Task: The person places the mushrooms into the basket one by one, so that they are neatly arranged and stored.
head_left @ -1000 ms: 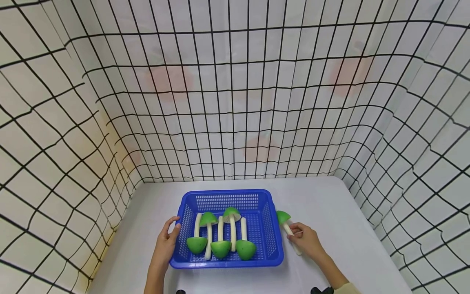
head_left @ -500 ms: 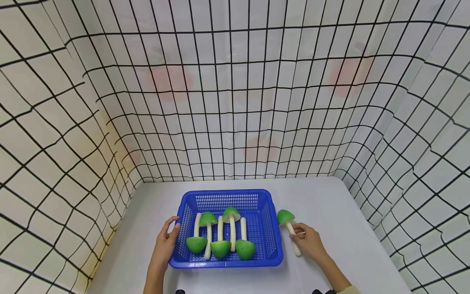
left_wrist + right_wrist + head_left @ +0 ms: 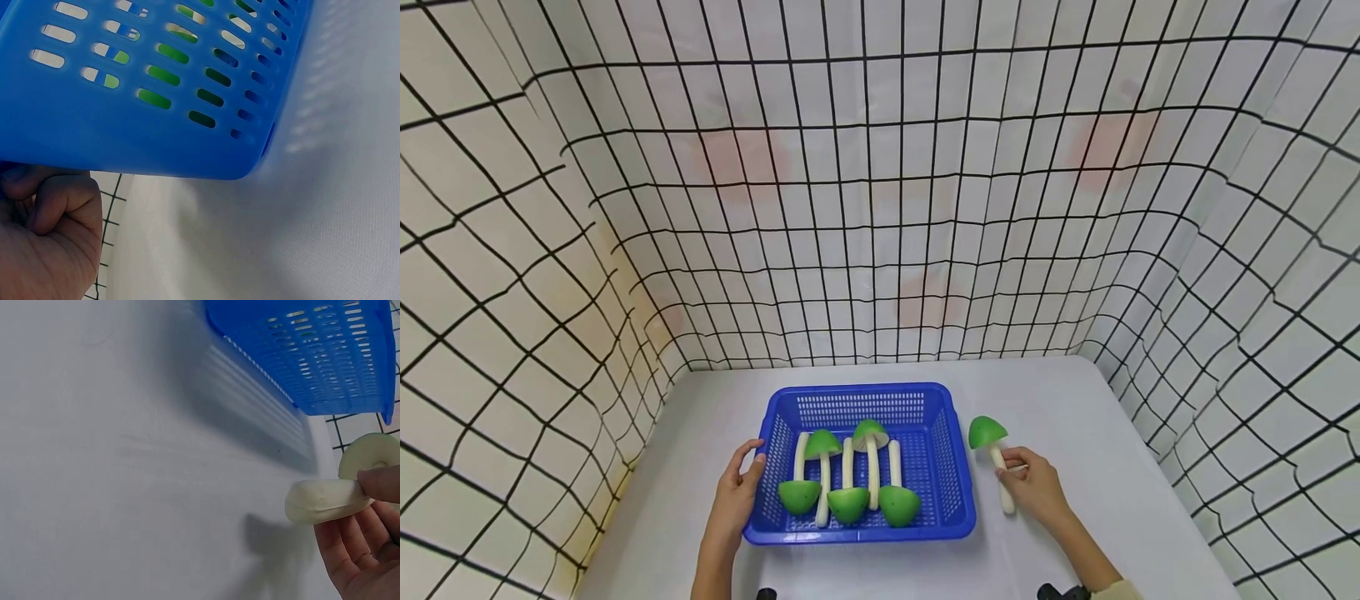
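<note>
My right hand pinches the white stem of a green-capped mushroom just right of the blue plastic basket. The cap points away from me. In the right wrist view, thumb and fingers hold the pale stem, whose end faces the camera, over its shadow on the white surface. At the basket's left side, my left hand grips the rim. Curled fingers show at the rim in the left wrist view. Inside the basket lie several similar mushrooms in a row, caps alternating near and far.
The basket stands on a white-covered table. Bare basket floor shows right of the row of mushrooms. White walls with black netting enclose the back and both sides.
My right hand has moved the mushroom slightly right and away from the basket's edge, turning it more upright in view. The left hand keeps its grip; the head view has shifted slightly.
</note>
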Demonstrator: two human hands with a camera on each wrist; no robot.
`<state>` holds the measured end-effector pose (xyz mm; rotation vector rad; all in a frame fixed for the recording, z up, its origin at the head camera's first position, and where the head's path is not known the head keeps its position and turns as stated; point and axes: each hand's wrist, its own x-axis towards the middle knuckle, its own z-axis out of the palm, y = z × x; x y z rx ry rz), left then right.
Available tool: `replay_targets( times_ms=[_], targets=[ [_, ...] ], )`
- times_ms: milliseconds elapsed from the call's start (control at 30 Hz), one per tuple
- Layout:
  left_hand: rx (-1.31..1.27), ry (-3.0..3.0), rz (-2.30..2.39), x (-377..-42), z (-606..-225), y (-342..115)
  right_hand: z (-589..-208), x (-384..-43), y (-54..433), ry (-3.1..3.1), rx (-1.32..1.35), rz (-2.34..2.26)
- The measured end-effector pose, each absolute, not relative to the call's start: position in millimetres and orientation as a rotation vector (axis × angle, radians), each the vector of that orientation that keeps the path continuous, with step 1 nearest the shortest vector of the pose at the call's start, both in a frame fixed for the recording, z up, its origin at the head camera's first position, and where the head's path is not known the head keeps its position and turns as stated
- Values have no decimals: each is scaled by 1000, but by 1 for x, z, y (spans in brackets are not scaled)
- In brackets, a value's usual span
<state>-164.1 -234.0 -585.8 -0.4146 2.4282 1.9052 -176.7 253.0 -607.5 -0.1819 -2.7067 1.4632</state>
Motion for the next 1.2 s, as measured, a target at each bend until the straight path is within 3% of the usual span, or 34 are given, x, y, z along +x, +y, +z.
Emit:
replay_targets(
  times_ms=[633, 1200],
  targets=[
    [-427, 2452, 1871, -163, -587, -234, -575, -180, 245, -2636, -192, 1489],
    [-392, 2448, 1888, -163, -585, -235, -544, -186, 209, -2570, -130, 1616]
  ],
)
